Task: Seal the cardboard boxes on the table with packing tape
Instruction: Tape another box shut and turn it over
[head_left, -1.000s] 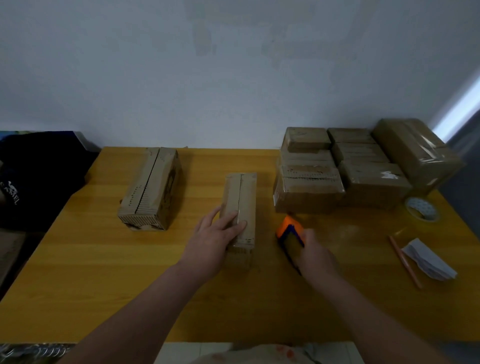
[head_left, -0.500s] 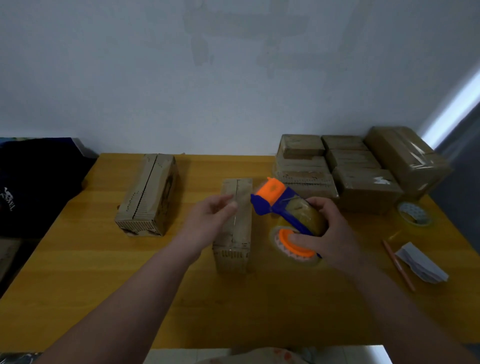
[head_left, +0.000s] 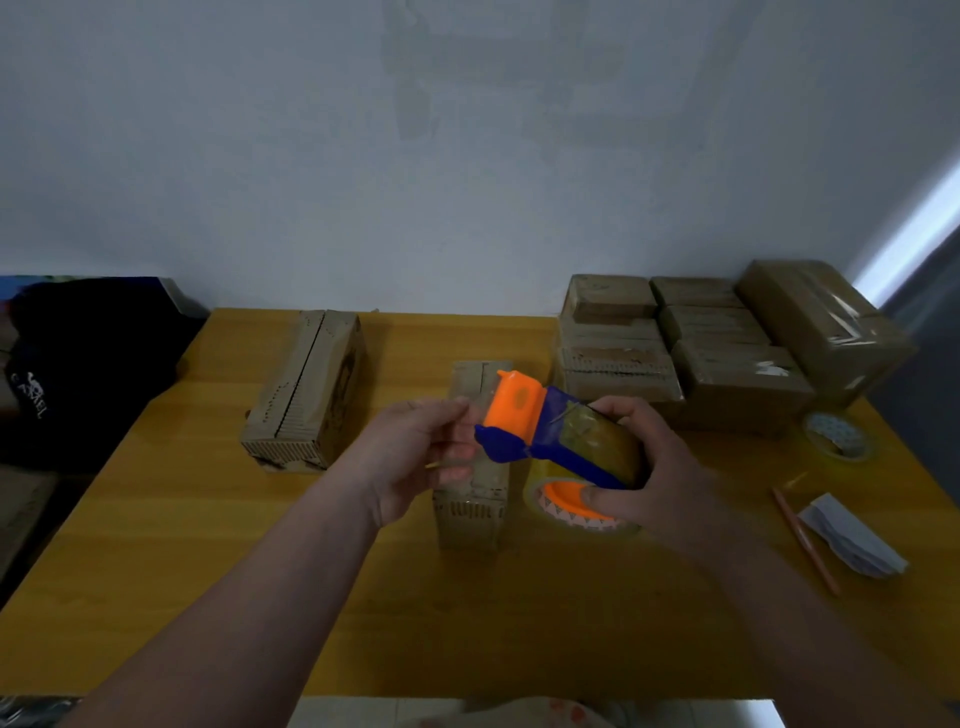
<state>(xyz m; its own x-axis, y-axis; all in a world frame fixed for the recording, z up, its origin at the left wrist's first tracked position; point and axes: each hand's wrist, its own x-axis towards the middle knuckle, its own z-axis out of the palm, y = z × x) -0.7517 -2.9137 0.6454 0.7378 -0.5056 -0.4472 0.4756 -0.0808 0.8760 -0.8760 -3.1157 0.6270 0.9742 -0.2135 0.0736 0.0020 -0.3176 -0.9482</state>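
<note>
My right hand (head_left: 644, 467) grips a blue and orange tape dispenser (head_left: 519, 421) with a roll of clear tape, held above the table. My left hand (head_left: 415, 457) is at the dispenser's orange end, its thumb and fingers pinching the clear free end of the tape. Just below and behind both hands stands a narrow cardboard box (head_left: 472, 509), end towards me, with its top seam running away from me. A second, wider cardboard box (head_left: 306, 384) lies to the left, apart from my hands.
A stack of taped boxes (head_left: 675, 353) fills the back right of the yellow table (head_left: 208, 571). Near the right edge lie a spare tape roll (head_left: 837, 435), a pencil (head_left: 805, 540) and folded paper (head_left: 852, 535). A black bag (head_left: 78, 364) sits off the table's left.
My right hand lifted the dispenser off the table and turned it towards the middle. My left hand left the narrow box's top and came up to the dispenser's orange end.
</note>
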